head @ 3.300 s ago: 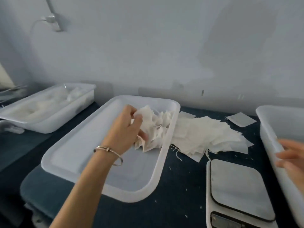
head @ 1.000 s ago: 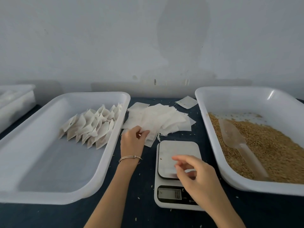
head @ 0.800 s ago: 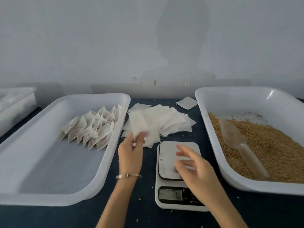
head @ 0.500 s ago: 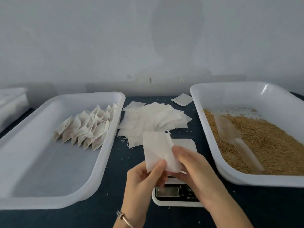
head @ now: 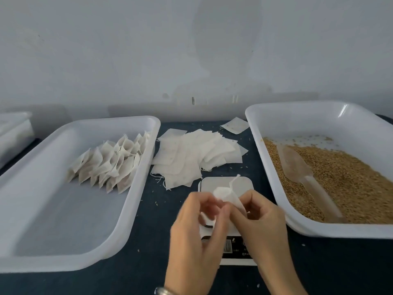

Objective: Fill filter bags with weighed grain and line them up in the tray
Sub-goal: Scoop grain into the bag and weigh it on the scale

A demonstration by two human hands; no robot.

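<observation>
Hands first: your left hand [head: 198, 222] and right hand [head: 258, 220] meet over the scale [head: 226, 220] near the front edge of the worktop [head: 148, 279], both pinching one empty filter bag [head: 226, 196] with its string sticking up; motion blur hides exactly how the fingers lie. Three white trays show. The left tray [head: 63, 241] holds the filled bags [head: 110, 165] leaning in rows at its far right corner; they overlap too much for you to count them. The right tray [head: 297, 228] holds grain [head: 350, 184] and one clear scoop [head: 306, 177] lying on it, and the picture's right side cuts it off. A third tray [head: 14, 133] is cut off at the far left. Between the two big trays lies a fanned pile of empty bags [head: 191, 154], with one loose bag [head: 235, 125] beyond it. Your hands cover most of the scale's display.
</observation>
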